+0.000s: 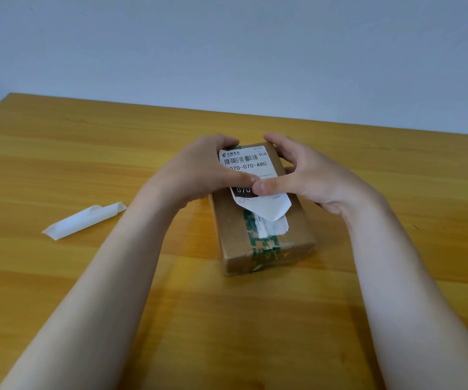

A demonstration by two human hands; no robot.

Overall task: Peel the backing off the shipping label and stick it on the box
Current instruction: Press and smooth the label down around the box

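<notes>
A brown rectangular cardboard box (297, 235) with matte, scuffed faces lies on a yellow-orange wooden table (58, 164) with streaked grain. Green printed tape (258, 244), torn and wrinkled, runs along the box's top seam. A white paper shipping label (248, 161), printed with a barcode and black numbers, lies on the far half of the box, and its near end bows up off the cardboard. The left hand (199, 170) and right hand (308, 175) clasp the box from either side. Their fingers curl over its far end, and the thumb tips meet and press on the label's middle. A curled white backing strip (83, 220) lies on the table, well apart to the left.
</notes>
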